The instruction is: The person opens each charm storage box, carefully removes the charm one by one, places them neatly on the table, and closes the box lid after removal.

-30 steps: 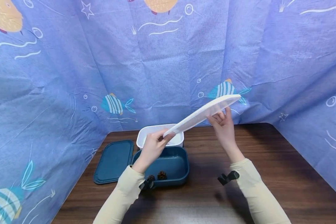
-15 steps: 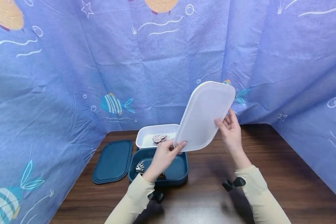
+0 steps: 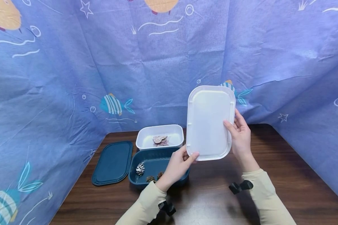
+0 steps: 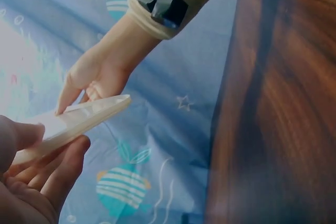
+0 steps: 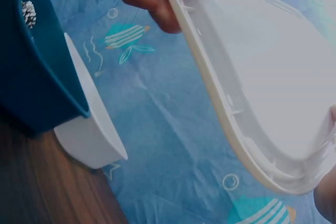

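Observation:
A white rectangular lid [image 3: 209, 122] with rounded corners is held up off the table in both hands, its rimmed inner side facing the head camera. My left hand [image 3: 181, 162] pinches its lower left corner, thumb on the face and fingers behind. At the right edge my right hand [image 3: 240, 137] grips it the same way. In the right wrist view the raised rim and small tabs of the lid [image 5: 231, 98] show. Behind my left forearm stands a dark blue box [image 3: 155, 156] with a white-tipped pinecone [image 3: 140, 169] and brown pinecones [image 3: 150, 179] inside, partly hidden by that arm.
Beyond the blue box is a white box [image 3: 143, 140] holding flat brownish pieces [image 3: 159, 139]. A dark blue lid [image 3: 112, 162] lies flat on the wooden table [image 3: 208, 200] at the left. A blue fish-print curtain [image 3: 169, 68] hangs around the back and sides.
The white lid has been turned from nearly edge-on to upright, its inner face now toward the head camera. Both hands have shifted right and slightly down with it, uncovering the white box's contents.

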`<move>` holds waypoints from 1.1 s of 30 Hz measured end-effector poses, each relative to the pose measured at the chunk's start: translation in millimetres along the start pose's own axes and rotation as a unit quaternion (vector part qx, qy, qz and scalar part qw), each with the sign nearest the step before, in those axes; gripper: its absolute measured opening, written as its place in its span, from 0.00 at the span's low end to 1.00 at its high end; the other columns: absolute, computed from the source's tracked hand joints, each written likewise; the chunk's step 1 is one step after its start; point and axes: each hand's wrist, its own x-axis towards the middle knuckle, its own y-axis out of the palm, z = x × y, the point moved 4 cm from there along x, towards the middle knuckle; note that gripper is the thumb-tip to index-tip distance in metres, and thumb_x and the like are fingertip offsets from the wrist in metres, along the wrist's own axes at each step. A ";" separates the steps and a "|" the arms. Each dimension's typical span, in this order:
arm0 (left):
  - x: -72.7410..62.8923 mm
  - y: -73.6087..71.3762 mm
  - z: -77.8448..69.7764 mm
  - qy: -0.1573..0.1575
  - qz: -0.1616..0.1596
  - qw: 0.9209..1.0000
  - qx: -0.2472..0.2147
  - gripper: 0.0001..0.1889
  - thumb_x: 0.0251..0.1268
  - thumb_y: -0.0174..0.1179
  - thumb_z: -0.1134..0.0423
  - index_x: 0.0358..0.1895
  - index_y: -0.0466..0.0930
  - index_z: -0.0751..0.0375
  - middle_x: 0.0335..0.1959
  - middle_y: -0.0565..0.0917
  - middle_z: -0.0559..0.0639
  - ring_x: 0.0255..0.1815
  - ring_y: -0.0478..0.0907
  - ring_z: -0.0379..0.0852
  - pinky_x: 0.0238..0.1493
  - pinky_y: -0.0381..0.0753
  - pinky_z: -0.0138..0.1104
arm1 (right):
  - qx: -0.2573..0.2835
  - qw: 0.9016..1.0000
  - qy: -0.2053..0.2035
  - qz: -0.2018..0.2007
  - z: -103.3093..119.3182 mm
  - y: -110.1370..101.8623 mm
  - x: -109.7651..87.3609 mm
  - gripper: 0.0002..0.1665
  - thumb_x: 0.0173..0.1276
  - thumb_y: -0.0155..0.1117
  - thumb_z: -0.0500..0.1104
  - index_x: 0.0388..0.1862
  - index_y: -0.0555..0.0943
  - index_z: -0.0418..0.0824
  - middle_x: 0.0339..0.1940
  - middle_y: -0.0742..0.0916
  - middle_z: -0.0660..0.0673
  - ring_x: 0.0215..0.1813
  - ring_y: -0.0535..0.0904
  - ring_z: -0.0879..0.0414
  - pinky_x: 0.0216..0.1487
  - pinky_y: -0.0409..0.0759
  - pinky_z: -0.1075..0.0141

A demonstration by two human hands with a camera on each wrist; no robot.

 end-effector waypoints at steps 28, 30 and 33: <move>-20.0 58.8 46.8 -0.122 0.015 0.980 -0.154 0.48 0.72 0.62 0.62 0.82 0.34 0.65 0.78 0.59 0.64 0.77 0.58 0.57 0.72 0.63 0.45 | -0.263 0.947 0.185 0.010 -60.3 -68.5 6.9 0.38 0.75 0.62 0.44 0.80 0.61 0.37 0.55 0.79 0.45 0.43 0.76 0.69 0.43 0.77 0.78; -20.5 60.1 51.8 -0.134 0.013 0.981 -0.142 0.49 0.72 0.63 0.61 0.81 0.35 0.67 0.78 0.59 0.64 0.78 0.57 0.58 0.73 0.61 0.47 | -0.271 0.940 0.206 0.022 -67.1 -71.4 6.1 0.38 0.77 0.59 0.44 0.80 0.59 0.36 0.63 0.76 0.37 0.44 0.75 0.68 0.43 0.77 0.78; -21.2 61.8 58.3 -0.147 0.008 0.981 -0.126 0.49 0.72 0.63 0.60 0.81 0.36 0.69 0.78 0.60 0.63 0.78 0.55 0.59 0.75 0.56 0.49 | -0.276 0.931 0.238 0.039 -76.9 -75.0 4.1 0.39 0.78 0.57 0.43 0.81 0.56 0.36 0.72 0.70 0.32 0.50 0.75 0.64 0.45 0.76 0.79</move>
